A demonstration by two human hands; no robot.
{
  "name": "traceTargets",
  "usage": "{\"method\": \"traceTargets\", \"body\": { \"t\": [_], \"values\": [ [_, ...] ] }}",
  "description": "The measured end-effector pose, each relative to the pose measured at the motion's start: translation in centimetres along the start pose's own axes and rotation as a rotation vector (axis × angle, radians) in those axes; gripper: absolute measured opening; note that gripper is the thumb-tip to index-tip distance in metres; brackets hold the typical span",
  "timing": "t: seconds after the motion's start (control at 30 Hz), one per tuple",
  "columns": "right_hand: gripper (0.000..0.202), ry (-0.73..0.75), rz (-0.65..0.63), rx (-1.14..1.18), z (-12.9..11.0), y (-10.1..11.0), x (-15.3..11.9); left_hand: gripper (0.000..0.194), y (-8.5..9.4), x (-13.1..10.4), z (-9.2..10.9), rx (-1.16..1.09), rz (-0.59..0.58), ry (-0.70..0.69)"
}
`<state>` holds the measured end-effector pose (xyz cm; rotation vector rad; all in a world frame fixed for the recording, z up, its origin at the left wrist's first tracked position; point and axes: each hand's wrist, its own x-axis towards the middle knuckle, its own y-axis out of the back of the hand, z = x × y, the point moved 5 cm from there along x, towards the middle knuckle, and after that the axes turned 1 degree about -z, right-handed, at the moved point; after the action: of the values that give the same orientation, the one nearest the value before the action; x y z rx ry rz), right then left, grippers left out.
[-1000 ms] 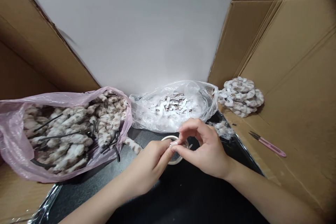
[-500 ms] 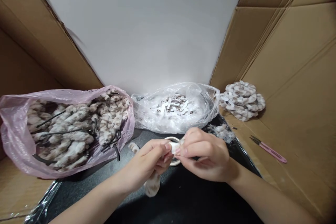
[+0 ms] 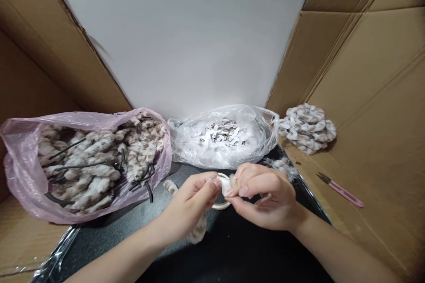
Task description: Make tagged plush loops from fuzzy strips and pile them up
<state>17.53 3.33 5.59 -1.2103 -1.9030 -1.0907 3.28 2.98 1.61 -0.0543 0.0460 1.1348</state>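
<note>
My left hand [image 3: 195, 196] pinches a small white piece [image 3: 225, 186] between thumb and fingers. My right hand [image 3: 267, 196] closes on the right side of that same piece, where a bit of greyish fluff [image 3: 233, 181] shows at the fingertips. Partly hidden behind both hands, a cream-white ring [image 3: 221, 206] like a tape roll lies on the dark table. A spotted furry strip [image 3: 198, 231] sticks out below my left hand, and a similar furry end [image 3: 171, 187] shows above the wrist; whether they are one piece is hidden.
On the left, a pink plastic bag [image 3: 25, 181] holds furry strips and black cords. A clear bag [image 3: 186, 150] with small white strips stands behind my hands. To the right are a furry bundle [image 3: 310, 128], loose fluff [image 3: 283, 167] and pink-handled snips [image 3: 345, 192]. Cardboard walls [image 3: 375, 75] flank the table.
My right fingers have shifted slightly on the white piece, and the fluff at their tips shows more. Both hands stay close together over the ring.
</note>
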Motion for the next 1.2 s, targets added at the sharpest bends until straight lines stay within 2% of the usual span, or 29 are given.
{"method": "traceTargets", "body": {
  "t": [0.13,0.3,0.4,0.57,0.7,0.83,0.97,1.1,1.2],
  "values": [
    [0.039,0.079,-0.096,-0.059,0.6,-0.4,0.1,0.040,-0.1,0.4,-0.6,-0.156,-0.035,0.062],
    [0.036,0.031,-0.129,-0.002,1.7,-0.6,0.0,0.040,0.4,1.0,-1.3,-0.192,-0.085,0.115],
    [0.035,0.014,-0.197,0.037,1.7,-0.8,0.2,0.045,0.8,1.3,-1.3,-0.169,-0.109,0.101],
    [0.040,-0.094,-0.121,0.000,1.5,0.2,1.0,0.048,1.4,1.3,-1.4,-0.158,-0.076,0.104],
    [0.026,-0.158,-0.220,-0.085,1.6,0.0,1.0,0.048,1.3,1.3,-1.4,-0.181,-0.101,0.113],
    [0.014,-0.171,-0.192,-0.102,1.7,0.2,1.0,0.042,1.3,1.2,-0.7,-0.089,-0.117,0.113],
    [0.015,-0.216,-0.247,-0.144,1.8,0.3,1.2,0.025,1.6,0.8,0.4,0.100,-0.034,0.041],
    [0.013,-0.327,-0.207,-0.130,2.1,0.8,1.4,0.020,1.9,0.3,1.8,0.407,0.172,-0.201],
    [0.013,-0.404,-0.219,-0.055,2.3,0.7,1.3,0.014,1.9,0.2,1.8,0.446,0.257,-0.273]
  ]
}}
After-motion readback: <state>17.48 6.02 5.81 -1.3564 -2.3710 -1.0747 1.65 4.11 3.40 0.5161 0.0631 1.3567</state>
